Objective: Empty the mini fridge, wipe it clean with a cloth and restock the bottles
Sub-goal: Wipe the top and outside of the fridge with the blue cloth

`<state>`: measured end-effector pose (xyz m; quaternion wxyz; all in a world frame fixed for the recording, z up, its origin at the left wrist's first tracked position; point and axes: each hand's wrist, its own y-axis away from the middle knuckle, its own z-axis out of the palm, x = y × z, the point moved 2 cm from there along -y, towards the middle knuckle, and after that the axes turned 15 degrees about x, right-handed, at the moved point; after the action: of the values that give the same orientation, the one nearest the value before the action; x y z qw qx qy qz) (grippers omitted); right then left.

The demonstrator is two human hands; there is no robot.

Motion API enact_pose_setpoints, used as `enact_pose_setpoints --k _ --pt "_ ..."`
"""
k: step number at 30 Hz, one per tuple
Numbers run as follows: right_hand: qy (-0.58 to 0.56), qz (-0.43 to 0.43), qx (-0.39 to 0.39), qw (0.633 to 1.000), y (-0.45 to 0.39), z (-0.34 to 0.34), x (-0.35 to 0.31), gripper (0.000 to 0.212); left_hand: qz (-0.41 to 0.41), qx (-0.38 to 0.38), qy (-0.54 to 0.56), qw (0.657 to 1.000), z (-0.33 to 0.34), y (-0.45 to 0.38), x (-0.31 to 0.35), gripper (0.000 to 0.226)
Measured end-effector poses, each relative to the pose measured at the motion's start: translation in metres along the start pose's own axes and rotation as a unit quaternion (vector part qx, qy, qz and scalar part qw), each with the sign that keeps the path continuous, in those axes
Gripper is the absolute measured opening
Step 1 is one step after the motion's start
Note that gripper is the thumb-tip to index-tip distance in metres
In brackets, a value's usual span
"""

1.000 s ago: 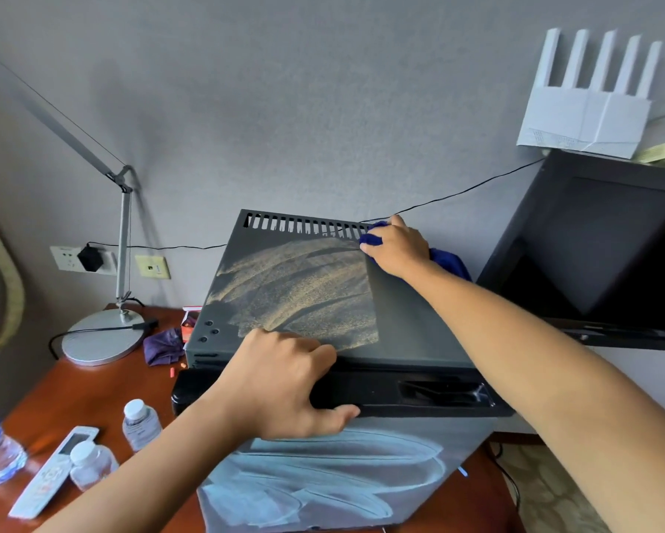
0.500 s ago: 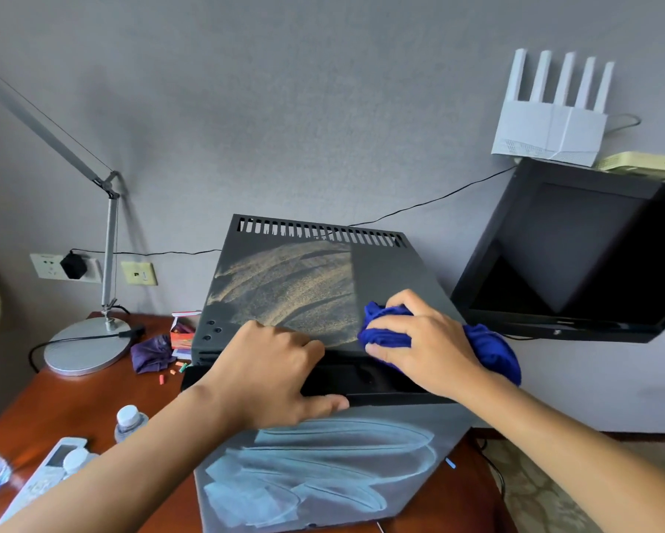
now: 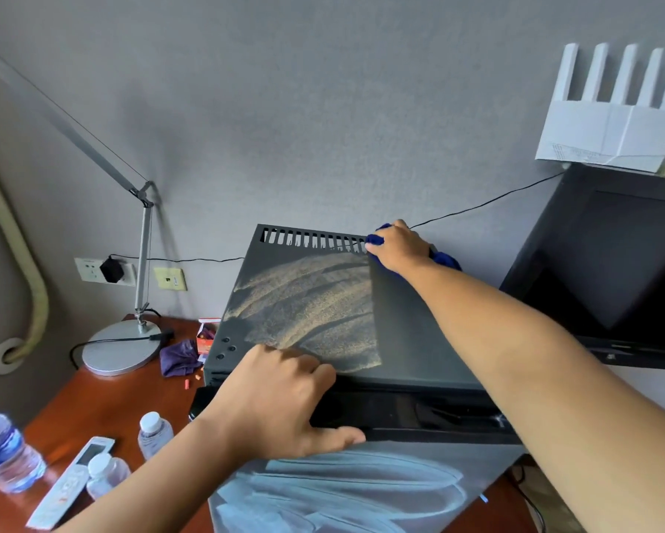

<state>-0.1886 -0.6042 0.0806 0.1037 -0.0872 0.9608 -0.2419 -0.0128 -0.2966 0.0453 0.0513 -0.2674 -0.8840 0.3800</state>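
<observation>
A dark grey mini fridge (image 3: 408, 340) stands on the wooden desk, its door closed, with dusty streaks on the left part of its top and a wiped strip on the right. My right hand (image 3: 398, 246) grips a blue cloth (image 3: 444, 259) at the top's far right corner, by the vent slots. My left hand (image 3: 281, 398) grips the fridge's front top edge, thumb on the door. Two small clear bottles (image 3: 152, 432) and a bigger water bottle (image 3: 4, 453) stand on the desk at the left.
A white remote (image 3: 73, 482) lies between the bottles. A silver desk lamp (image 3: 121, 350), a purple rag (image 3: 179, 357) and a small red box (image 3: 206, 338) sit behind. A black TV (image 3: 623, 263) with a white router (image 3: 608, 136) above hangs close on the right.
My right hand, with the cloth, slid from the fridge top's front edge back up to its far right corner. My left hand stayed on the front edge.
</observation>
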Motion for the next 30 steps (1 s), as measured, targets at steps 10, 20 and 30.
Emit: enact_pose_setpoints --k 10,20,30 --pt "-0.03 -0.095 -0.005 0.995 0.122 -0.062 -0.004 0.03 -0.008 -0.011 0.002 1.0 -0.007 -0.002 0.001 0.071" --pt "-0.105 -0.158 0.031 0.981 0.241 -0.117 -0.008 0.044 -0.02 -0.018 -0.04 0.999 -0.018 0.005 -0.017 0.082" --pt "-0.02 -0.066 0.027 0.997 0.068 -0.033 -0.007 0.046 -0.045 -0.023 -0.028 0.998 -0.013 0.01 -0.019 0.087"
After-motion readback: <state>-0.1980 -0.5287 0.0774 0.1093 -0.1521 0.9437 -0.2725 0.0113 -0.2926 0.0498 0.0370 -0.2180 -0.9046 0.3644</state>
